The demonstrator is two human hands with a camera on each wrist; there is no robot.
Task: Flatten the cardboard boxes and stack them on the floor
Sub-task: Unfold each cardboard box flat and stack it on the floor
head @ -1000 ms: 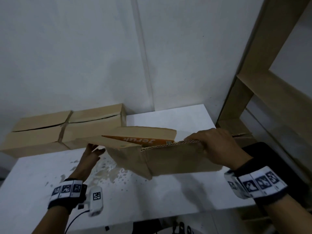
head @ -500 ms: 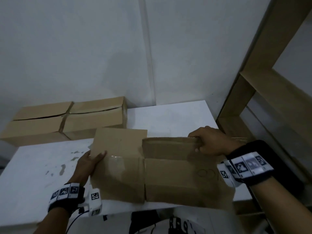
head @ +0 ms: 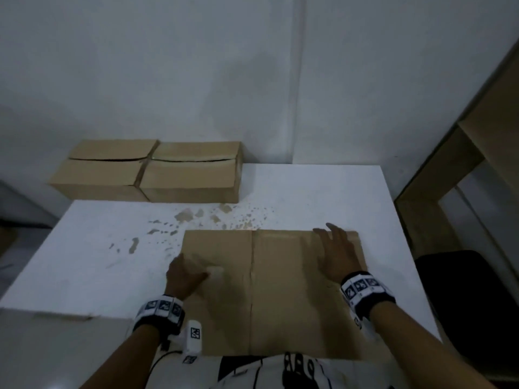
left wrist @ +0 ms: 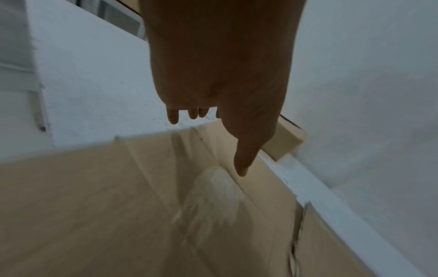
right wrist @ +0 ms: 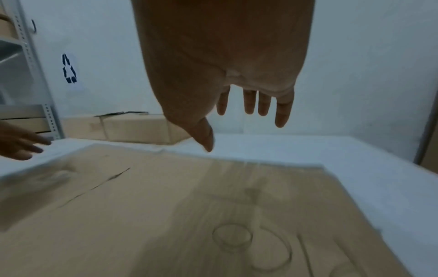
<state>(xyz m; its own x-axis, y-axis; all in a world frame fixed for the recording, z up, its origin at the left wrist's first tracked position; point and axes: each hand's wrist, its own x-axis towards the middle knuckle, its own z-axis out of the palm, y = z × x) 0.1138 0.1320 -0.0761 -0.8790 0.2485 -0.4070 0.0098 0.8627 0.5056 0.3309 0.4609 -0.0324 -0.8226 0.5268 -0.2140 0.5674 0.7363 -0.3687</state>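
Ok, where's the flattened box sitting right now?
In the head view the flattened box lies on the white table at its near edge, between the left hand and right hand, in front of the unflattened boxes.

Flattened box [head: 280,290] lies on the tabletop [head: 84,262], near edge, toward the right. Left hand [head: 184,275] at its left edge, right hand [head: 338,255] over its far right part. Closed boxes [head: 148,171] behind, far left, against the wall. Shelf frame [head: 463,164] right of the tabletop.

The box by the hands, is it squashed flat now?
Flat. The box lies spread on the table, with both hands open over it.
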